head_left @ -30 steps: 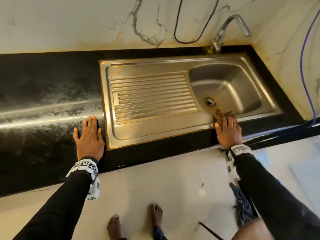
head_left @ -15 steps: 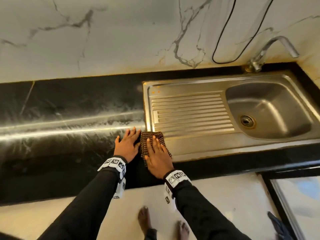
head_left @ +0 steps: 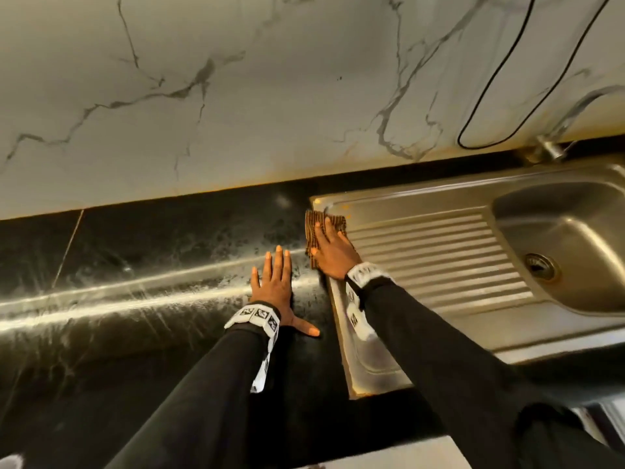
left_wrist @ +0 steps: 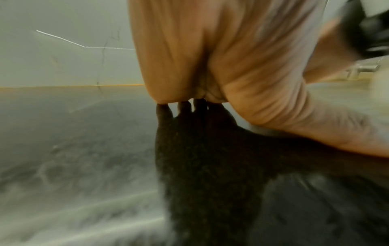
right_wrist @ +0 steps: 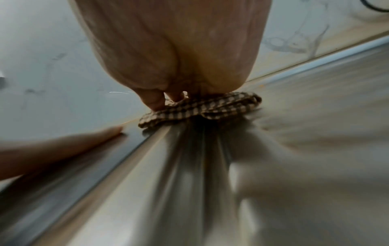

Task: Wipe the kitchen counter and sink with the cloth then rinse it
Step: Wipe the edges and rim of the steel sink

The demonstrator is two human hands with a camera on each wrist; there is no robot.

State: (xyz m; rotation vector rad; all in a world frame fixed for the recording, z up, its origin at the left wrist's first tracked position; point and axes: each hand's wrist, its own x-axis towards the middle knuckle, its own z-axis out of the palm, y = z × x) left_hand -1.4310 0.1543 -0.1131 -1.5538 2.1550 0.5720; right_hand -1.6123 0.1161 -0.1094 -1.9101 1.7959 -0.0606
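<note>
Cloth (head_left: 325, 231) — a small checked rag — lies at the far left corner of the steel sink (head_left: 439, 299), partly over the edge onto the black surface (head_left: 152, 252), flattened beneath the right hand (head_left: 333, 255). That grip is spread, fingers straight and pressing down, not pinching. The left hand (head_left: 275, 286) rests flat and spread on the surface just beside it, holding nothing. The rag looks soft, light and limp — it bunches at its edge in the right wrist view, so a flat palm over its middle should steer it best; for rinsing, gather it whole.
</note>
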